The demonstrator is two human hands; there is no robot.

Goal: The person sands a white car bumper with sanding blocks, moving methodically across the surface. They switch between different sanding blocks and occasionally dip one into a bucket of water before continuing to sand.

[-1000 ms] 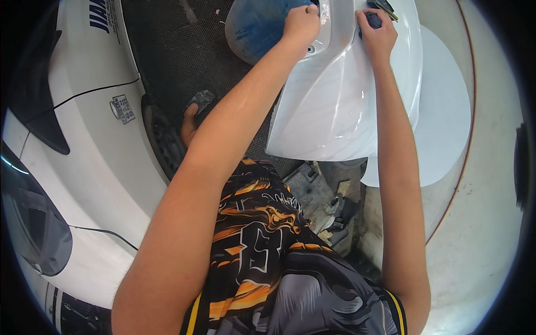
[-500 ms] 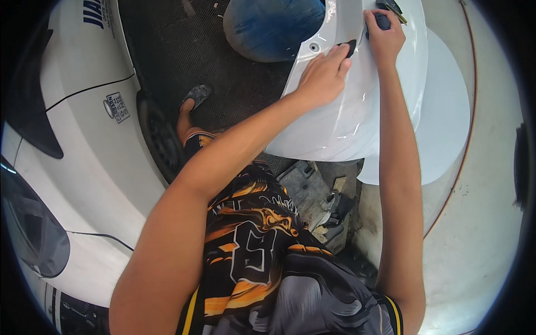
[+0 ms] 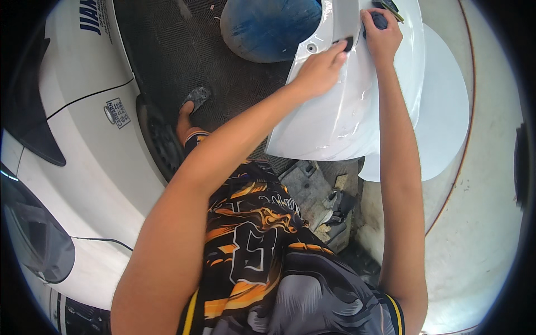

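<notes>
A glossy white curved panel (image 3: 329, 125) with a small round hole fitting (image 3: 311, 48) lies beneath my hands. My left hand (image 3: 318, 72) grips a small flat black pad (image 3: 347, 46) on the panel's raised inner band, fingers bent over it. Just to its right, my right hand (image 3: 381, 42) has its fingers closed round a dark blue bundle (image 3: 377, 20), perhaps cloth, near the top of the panel. Partly behind that hand is a dark object with a yellow-green strip (image 3: 395, 12).
A white car (image 3: 95, 178) fills the left side. A scuffed blue rounded object (image 3: 262, 28) sits on the dark mat (image 3: 167, 56). A white sheet (image 3: 446, 106) underlies the panel's right, beside a pale surface (image 3: 474, 245) with a thin brown line. Grey parts (image 3: 307, 184) lie below.
My left hand has come down and right from the panel's top rim, onto the black pad. My right hand has shifted slightly right. More of my foot now shows at the left.
</notes>
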